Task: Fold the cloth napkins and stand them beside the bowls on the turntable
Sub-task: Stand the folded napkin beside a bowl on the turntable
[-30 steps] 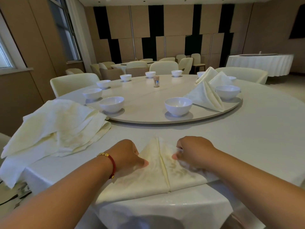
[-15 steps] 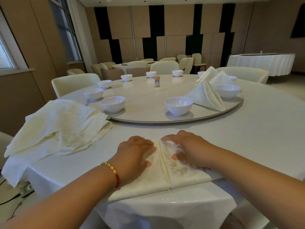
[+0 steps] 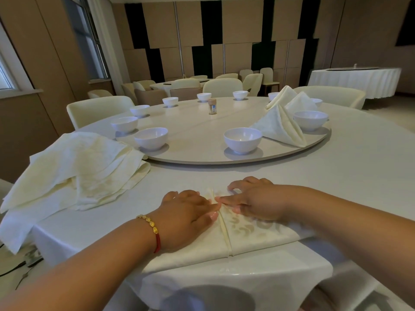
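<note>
We press our left hand point(image 3: 188, 213) and right hand point(image 3: 256, 202), fingers flat, on the folded napkin point(image 3: 251, 232); at 12 o'clock the small jar point(image 3: 212, 106) has an unreadable label.

On the worktop point(image 3: 359, 176) near edge lies a napkin point(image 3: 247, 234) under both hands. Left of it lies a napkin pile point(image 3: 78, 171). Behind stands the turntable point(image 3: 202, 135) with bowls point(image 3: 242, 140) and folded napkins point(image 3: 280, 126) at its right.

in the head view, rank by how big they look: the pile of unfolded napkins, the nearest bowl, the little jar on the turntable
1. pile of unfolded napkins
2. nearest bowl
3. little jar, though it stands farther from the camera, which shrinks it
</note>
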Motion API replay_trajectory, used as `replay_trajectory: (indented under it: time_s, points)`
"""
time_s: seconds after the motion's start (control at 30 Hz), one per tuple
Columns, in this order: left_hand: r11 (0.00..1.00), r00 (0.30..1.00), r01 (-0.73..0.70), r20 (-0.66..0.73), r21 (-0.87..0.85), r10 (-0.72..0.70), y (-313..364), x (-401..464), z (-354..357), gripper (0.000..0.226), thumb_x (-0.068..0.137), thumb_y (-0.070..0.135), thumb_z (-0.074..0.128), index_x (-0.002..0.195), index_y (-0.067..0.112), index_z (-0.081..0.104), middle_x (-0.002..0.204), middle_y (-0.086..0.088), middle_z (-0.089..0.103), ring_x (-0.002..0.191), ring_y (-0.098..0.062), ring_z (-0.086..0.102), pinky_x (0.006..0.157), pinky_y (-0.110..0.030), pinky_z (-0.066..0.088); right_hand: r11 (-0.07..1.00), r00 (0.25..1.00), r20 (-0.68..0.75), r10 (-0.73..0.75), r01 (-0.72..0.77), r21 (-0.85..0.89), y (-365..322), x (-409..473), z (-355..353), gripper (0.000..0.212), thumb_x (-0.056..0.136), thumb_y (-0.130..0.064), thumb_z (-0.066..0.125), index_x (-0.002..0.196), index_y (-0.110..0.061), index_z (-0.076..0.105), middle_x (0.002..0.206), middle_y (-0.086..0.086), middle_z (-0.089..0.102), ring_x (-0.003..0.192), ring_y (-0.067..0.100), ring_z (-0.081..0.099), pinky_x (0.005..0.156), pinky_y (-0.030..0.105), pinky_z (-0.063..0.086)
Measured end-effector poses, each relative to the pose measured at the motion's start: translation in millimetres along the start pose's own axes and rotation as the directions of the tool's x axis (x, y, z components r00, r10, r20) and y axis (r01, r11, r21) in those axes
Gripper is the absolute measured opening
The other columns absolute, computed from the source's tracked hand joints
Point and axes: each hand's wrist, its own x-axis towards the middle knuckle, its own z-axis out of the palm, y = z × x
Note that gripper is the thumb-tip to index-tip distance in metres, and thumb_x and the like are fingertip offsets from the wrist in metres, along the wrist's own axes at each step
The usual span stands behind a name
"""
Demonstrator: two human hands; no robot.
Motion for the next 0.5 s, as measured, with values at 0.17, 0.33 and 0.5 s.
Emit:
replay_trajectory:
  time_s: [0.17, 0.33, 0.5]
  points:
    - [0.997, 1.0, -0.011, -0.004, 0.075, 0.011, 3, -3, 4, 0.052, 0.097, 0.055, 0.011, 0.147, 0.047, 0.02, 0.15, 0.017, 0.029, 0.141, -0.011, 0.015, 0.116, -0.043, 0.007, 0.986, 0.993, -0.121, -0.008, 0.028, 0.167, 3, 16, 1, 0.039, 0.1, -0.043, 0.039, 0.139, -0.047, 0.037, 0.142, -0.01, 0.035, 0.131, 0.014, 0.029, 0.109, 0.035, 0.026]
    - [0.998, 1.0, -0.01, 0.008, 0.064, 0.009, 2, -3, 6, 0.061, 0.09, 0.063, 0.005, 0.147, 0.047, 0.018, 0.154, 0.018, 0.024, 0.142, -0.01, 0.013, 0.117, -0.045, 0.002, 0.98, 0.953, -0.297, -0.055, 0.109, 0.169, -6, 49, -15, 0.037, 0.096, -0.045, 0.049, 0.13, -0.03, 0.043, 0.116, -0.008, 0.049, 0.098, 0.008, 0.048, 0.083, 0.025, 0.038]
    - [0.999, 1.0, -0.012, 0.01, 0.034, 0.012, 2, -5, 6, 0.076, 0.077, 0.069, -0.003, 0.147, 0.048, 0.016, 0.154, 0.018, 0.022, 0.143, -0.009, 0.01, 0.117, -0.045, -0.003, 0.968, 0.95, -0.242, -0.197, 0.227, 0.104, -12, 81, -22, 0.024, 0.099, -0.039, 0.045, 0.106, -0.02, 0.058, 0.094, -0.004, 0.048, 0.087, 0.013, 0.048, 0.074, 0.028, 0.036]
